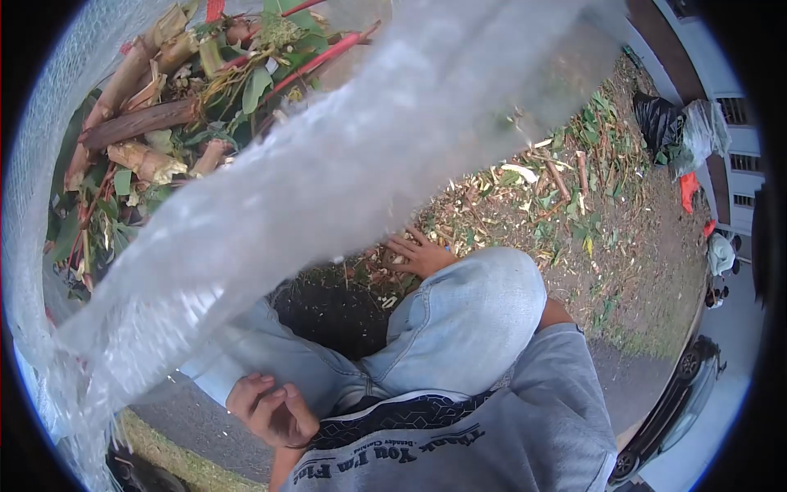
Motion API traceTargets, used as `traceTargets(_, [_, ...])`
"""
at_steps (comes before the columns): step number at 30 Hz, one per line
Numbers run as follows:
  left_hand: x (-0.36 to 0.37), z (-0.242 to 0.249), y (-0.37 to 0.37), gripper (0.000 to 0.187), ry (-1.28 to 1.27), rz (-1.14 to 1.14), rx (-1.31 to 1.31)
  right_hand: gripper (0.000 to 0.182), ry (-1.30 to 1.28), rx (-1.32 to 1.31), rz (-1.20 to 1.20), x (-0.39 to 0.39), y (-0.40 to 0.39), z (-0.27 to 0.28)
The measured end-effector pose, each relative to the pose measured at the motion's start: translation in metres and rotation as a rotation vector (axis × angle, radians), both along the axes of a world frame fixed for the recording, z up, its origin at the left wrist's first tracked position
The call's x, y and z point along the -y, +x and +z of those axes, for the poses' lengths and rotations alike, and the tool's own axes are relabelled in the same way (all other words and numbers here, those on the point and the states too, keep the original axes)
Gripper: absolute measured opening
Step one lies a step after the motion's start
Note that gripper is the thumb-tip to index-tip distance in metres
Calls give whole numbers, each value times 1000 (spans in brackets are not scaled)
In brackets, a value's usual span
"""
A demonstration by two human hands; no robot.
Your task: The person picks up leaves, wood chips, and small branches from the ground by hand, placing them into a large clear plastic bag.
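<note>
My left hand (275, 410) is raised beside my jeans, palm partly showing, its fingers loosely bent and apart with nothing visible between them. Beyond my bent knee, my right hand (422, 254) lies with spread fingers on scattered plant chips (471, 209). A translucent plastic sack (270, 197) fills the left side, its blurred edge crossing the view and covering part of the ground. Inside it are thick cut stalks (139, 123), green leaves (256, 88) and red stems (316, 61).
A black plastic bag (656, 123) stands at the upper right beside a clear bag (703, 135) and a red-orange item (688, 192). A dark car (668, 410) is parked at the lower right. Loose stalks (557, 179) and leaves litter the ground.
</note>
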State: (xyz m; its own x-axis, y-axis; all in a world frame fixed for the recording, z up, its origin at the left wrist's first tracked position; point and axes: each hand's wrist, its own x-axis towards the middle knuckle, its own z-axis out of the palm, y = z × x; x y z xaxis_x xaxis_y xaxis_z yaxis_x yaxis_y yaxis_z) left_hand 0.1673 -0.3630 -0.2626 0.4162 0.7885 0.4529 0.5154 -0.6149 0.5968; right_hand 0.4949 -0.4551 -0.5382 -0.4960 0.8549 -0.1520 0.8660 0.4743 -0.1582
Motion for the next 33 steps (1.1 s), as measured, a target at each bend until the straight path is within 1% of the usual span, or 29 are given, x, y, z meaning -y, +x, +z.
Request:
traceTargets(4, [-1, 0, 0, 16, -24, -13, -12, 56, -28, 6, -62, 8, 1, 7])
traceTargets(6, [-2, 3, -1, 15, -21, -94, -58, 57, -49, -6, -117, 11, 4, 9])
traceTargets(10, [0, -1, 1, 15, 6, -56, -48, 60, -85, -36, -254, 17, 7, 13])
traceTargets(15, [-2, 3, -5, 16, -34, -106, -102, 63, -85, -43, -418, 15, 15, 8])
traceTargets(17, [-1, 3, -5, 16, -34, -129, -138, 64, -24, -26, -460, 13, 22, 3])
traceTargets(20, [-1, 5, 2, 16, -30, -74, -112, 74, 147, 31, -556, 6, 41, -12])
traceTargets(21, [-2, 10, 3, 15, -52, -82, -171, 72, 170, -5, -630, 3, 47, -12])
traceTargets(22, [-1, 8, 4, 13, -54, -79, -129, 72, 172, -7, -631, -3, 57, -11])
traceTargets(24, [-1, 8, 4, 12, -53, -78, -91, 68, 289, 27, -775, -15, 80, -8])
traceTargets(25, [-2, 10, 1, 12, -67, -106, -142, 68, 293, 22, -777, -21, 94, -7])
traceTargets(27, [-2, 12, 0, 11, -76, -131, -200, 65, 320, 237, -854, -26, 124, -6])
traceTargets(28, [-2, 11, 0, 11, -71, -109, -196, 65, 323, 229, -854, -21, 143, -15])
traceTargets(30, [1, 0, -4, 11, -58, -89, -194, 68, 409, 319, -928, -9, 177, -41])
traceTargets(31, [1, -6, -9, 11, -95, -35, -216, 68, 416, 314, -935, -15, 181, -37])
traceTargets(33, [5, -8, -10, 11, -169, -6, -163, 75, 365, 333, -1035, -18, 189, -27])
